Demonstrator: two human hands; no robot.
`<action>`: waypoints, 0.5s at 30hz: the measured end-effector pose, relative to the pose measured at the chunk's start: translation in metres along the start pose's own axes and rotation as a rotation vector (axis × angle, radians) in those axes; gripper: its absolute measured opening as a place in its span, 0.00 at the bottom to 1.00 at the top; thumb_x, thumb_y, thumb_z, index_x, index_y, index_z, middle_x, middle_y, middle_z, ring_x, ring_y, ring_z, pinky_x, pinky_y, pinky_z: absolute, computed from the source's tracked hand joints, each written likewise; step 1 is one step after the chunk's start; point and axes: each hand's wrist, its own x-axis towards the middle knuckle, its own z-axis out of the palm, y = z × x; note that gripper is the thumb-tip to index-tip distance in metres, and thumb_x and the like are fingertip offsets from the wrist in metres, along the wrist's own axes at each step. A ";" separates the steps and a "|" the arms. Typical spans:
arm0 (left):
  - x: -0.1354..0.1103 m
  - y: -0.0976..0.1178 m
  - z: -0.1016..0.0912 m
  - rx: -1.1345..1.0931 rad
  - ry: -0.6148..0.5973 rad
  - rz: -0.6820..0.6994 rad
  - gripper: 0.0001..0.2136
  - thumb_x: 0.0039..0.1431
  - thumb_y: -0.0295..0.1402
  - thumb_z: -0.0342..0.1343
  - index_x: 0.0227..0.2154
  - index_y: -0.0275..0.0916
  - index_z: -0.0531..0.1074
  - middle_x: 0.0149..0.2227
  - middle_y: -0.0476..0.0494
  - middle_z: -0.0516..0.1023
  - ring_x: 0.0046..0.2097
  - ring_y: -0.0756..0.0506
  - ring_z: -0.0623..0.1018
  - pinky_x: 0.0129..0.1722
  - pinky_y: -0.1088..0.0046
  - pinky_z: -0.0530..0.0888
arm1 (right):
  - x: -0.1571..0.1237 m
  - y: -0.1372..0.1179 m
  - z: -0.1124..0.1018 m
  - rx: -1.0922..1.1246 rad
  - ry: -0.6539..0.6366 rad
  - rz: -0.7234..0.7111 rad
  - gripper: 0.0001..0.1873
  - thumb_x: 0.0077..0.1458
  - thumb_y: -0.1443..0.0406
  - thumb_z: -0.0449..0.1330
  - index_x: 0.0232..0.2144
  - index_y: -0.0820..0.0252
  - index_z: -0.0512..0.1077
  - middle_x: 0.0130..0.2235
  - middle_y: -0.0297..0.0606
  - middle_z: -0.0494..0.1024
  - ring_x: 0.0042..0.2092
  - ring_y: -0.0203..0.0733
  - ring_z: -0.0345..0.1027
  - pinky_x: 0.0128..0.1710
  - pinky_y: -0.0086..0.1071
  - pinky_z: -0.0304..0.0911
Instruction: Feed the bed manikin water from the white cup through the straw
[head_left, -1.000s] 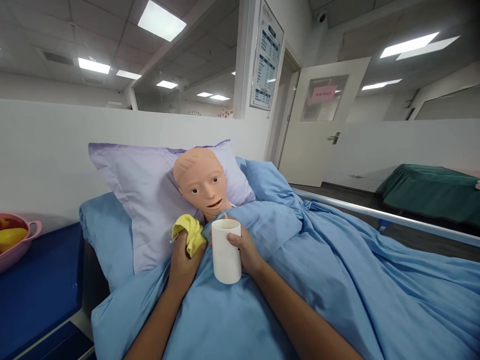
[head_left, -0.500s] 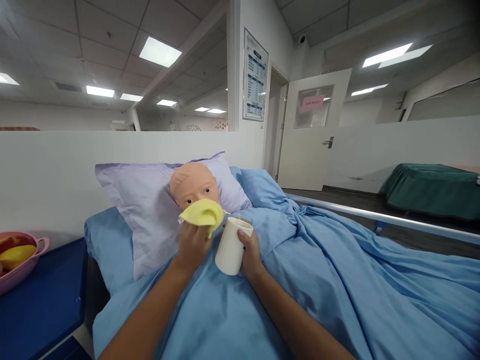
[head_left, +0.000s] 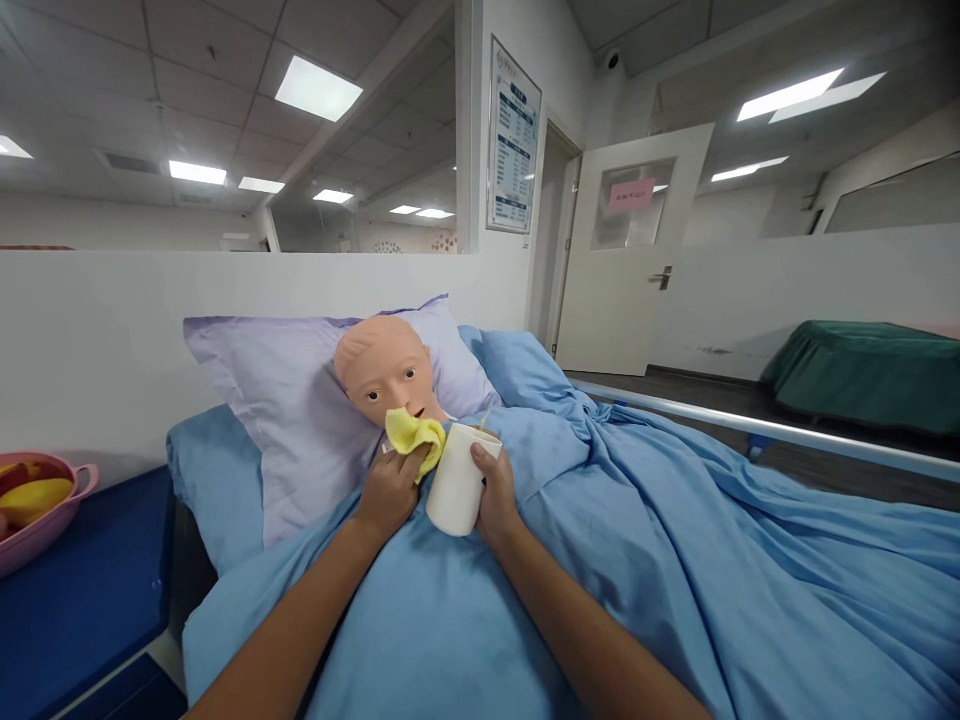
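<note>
left hand point(head_left: 390, 492): gripping yellow cloth point(head_left: 412, 436) by manikin head point(head_left: 381, 362) | right hand point(head_left: 498, 492): grasping white cup point(head_left: 452, 488), tilted | wall poster point(head_left: 514, 140), pink sign point(head_left: 631, 195): print too small to read

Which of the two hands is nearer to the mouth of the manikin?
The left hand: it holds the yellow cloth up to the manikin, whereas the right hand, farther away, holds the tilted white cup.

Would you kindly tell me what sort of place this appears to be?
Probably a nursing-care training room: a mannequin's head rests on a lilac pillow, and a side rail runs beside the blue bedding.
</note>
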 end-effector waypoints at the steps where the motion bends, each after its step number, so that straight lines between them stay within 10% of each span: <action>1: -0.003 0.001 -0.002 -0.020 0.012 -0.013 0.22 0.54 0.18 0.47 0.51 0.36 0.70 0.39 0.39 0.81 0.38 0.43 0.79 0.40 0.67 0.76 | 0.000 0.000 -0.001 -0.006 -0.005 0.004 0.26 0.44 0.52 0.69 0.44 0.55 0.71 0.32 0.32 0.79 0.29 0.41 0.73 0.27 0.33 0.71; 8: 0.037 0.000 -0.009 -0.004 0.094 -0.050 0.17 0.55 0.18 0.48 0.44 0.39 0.72 0.35 0.41 0.80 0.37 0.42 0.78 0.37 0.67 0.76 | -0.002 -0.001 0.003 0.030 -0.075 -0.020 0.24 0.48 0.53 0.67 0.45 0.55 0.70 0.32 0.33 0.79 0.29 0.42 0.74 0.27 0.33 0.71; 15: 0.030 0.000 0.003 0.090 0.033 0.076 0.17 0.62 0.22 0.49 0.52 0.35 0.70 0.52 0.33 0.78 0.60 0.38 0.72 0.59 0.57 0.72 | -0.003 -0.002 0.004 0.032 -0.051 -0.001 0.24 0.47 0.53 0.69 0.44 0.55 0.70 0.34 0.33 0.80 0.31 0.42 0.74 0.28 0.33 0.70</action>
